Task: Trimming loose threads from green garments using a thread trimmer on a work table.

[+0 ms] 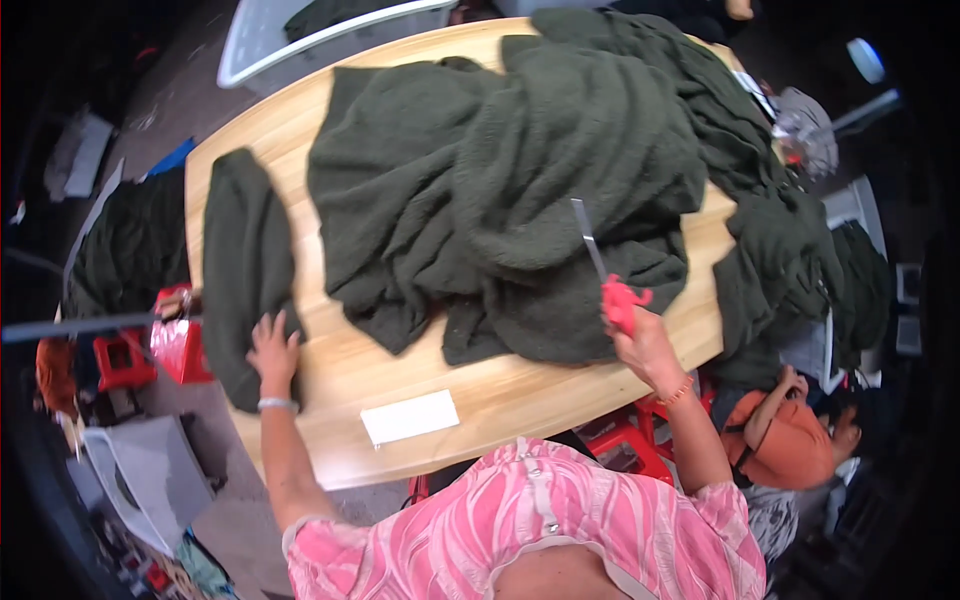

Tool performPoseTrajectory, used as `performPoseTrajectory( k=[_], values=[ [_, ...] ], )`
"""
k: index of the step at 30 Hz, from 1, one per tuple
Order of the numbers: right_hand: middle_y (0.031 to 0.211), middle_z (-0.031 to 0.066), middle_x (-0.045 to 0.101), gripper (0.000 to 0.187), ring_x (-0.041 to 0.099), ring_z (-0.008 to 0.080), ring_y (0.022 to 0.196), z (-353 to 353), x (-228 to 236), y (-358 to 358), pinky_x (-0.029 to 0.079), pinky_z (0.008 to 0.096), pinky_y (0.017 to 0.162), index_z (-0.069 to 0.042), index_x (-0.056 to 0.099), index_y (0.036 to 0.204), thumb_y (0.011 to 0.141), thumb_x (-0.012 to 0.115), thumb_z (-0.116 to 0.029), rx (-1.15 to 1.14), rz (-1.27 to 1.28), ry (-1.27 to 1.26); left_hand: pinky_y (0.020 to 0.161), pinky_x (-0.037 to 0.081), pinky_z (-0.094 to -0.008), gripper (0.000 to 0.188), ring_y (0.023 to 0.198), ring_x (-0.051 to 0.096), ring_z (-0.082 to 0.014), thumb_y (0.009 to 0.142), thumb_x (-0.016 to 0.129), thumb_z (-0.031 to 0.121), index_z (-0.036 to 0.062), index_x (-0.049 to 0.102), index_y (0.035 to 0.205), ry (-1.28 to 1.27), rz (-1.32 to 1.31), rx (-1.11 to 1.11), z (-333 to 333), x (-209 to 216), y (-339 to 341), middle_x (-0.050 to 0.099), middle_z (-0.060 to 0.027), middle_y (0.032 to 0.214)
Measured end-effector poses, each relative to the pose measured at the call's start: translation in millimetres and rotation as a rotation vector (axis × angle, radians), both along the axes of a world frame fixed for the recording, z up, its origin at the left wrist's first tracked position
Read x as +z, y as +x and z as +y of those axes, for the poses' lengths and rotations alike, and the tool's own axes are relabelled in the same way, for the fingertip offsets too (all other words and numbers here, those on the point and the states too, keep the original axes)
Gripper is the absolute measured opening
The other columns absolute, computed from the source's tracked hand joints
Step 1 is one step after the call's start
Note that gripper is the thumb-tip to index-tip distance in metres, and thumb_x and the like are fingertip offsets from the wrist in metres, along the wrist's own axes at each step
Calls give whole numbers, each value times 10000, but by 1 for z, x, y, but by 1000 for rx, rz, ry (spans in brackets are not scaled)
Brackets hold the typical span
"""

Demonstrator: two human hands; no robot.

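My left hand (273,352) lies with fingers spread on the lower end of a narrow, folded dark green fleecy cloth piece (247,260) at the table's left side. In my right hand (645,345), raised above the table's right front part, is a pair of scissors (617,297) with red-pink handles. Their metal blades point up and away from me, over a large rumpled heap of the same dark green fabric (560,150). The fingers are closed round the handles. Between my hands, a white paper slip (410,417) rests near the front edge.
The wooden table (390,378) has a curved front edge. More dark green cloth (770,260) hangs over its right side. A white bin (240,62) stands beyond the far edge, and a grey crate (150,475) at the lower left. Another person in orange (790,440) is at the right.
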State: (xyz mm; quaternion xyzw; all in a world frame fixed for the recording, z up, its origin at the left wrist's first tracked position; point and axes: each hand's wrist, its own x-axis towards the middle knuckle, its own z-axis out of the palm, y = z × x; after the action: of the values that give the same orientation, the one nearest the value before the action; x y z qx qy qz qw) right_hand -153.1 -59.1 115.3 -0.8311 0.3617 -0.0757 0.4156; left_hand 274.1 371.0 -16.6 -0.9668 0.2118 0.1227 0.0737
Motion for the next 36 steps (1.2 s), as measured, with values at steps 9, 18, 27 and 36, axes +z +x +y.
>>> performPoseTrajectory(
  k=[9,18,27,36],
  values=[
    [733,172,660,484,641,301,617,-64,-6,79,508,403,583,2,643,873,858,685,-480,-289,68,-46,737,480,-225,188,853,583,-81,907,690,141,11,691,1042,-1109,630,22,-157,62,-107,664,-20,982],
    [570,-23,514,314,465,66,448,-100,-1,82,356,262,402,-84,534,694,866,714,-275,-259,-199,452,740,469,-241,125,805,568,-73,911,670,112,108,548,884,-1630,1220,142,-321,77,-203,607,23,872],
    [703,-66,584,188,495,3,546,-158,171,-51,365,177,481,-73,642,847,899,689,-248,-349,-554,73,959,409,-319,296,1086,554,-171,838,710,93,-19,585,1081,-1490,2011,-515,-268,244,-307,607,-108,1131],
    [535,24,563,484,530,121,461,-128,206,165,436,306,464,-42,658,663,893,630,-467,159,-186,-82,1135,320,-564,305,1342,428,-364,981,544,232,-33,621,1111,-2575,1124,269,-220,214,-145,519,-231,1371]
  ],
)
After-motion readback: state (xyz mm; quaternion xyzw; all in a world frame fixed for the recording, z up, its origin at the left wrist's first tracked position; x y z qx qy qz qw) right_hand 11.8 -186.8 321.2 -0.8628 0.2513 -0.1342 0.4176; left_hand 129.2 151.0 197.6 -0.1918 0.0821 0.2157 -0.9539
